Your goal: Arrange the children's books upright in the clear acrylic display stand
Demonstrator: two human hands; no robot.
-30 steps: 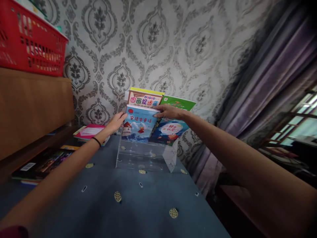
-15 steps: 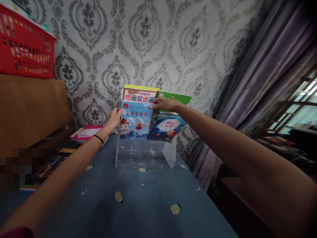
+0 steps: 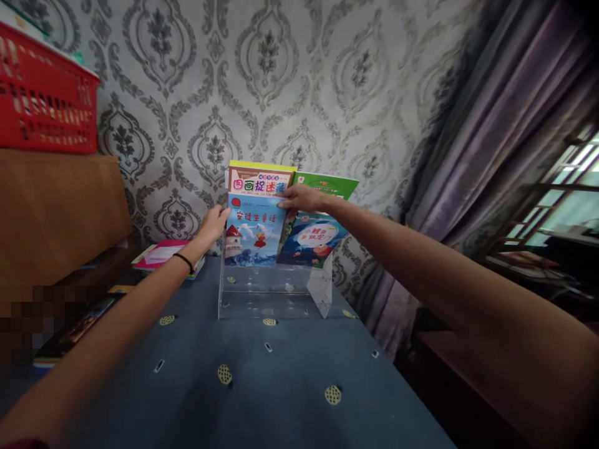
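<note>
A light-blue picture book (image 3: 255, 234) with red lettering stands in the clear acrylic book rack (image 3: 266, 304). My left hand (image 3: 215, 223) grips its left edge, with the fingertips partly hidden. At its upper right edge, my right hand (image 3: 302, 198) pinches the cover between thumb and fingers. To the right, a dark-blue picture book (image 3: 309, 242) leans at a tilt in the same tier. Behind them rise a yellow-topped book (image 3: 257, 178) on the left and a green book (image 3: 339, 184) on the right, the latter partly covered by my right hand.
A blue tablecloth (image 3: 276, 399) with pineapple prints covers the table. On the left lie a stack of books (image 3: 161, 254), a dark book (image 3: 79, 330) and a wooden cabinet (image 3: 60, 206) topped by a red basket (image 3: 51, 93). A grey-purple curtain (image 3: 458, 162) hangs at right.
The camera view has shifted slightly. The light-blue book sits marginally lower in the picture, with both hands still at its edges.
</note>
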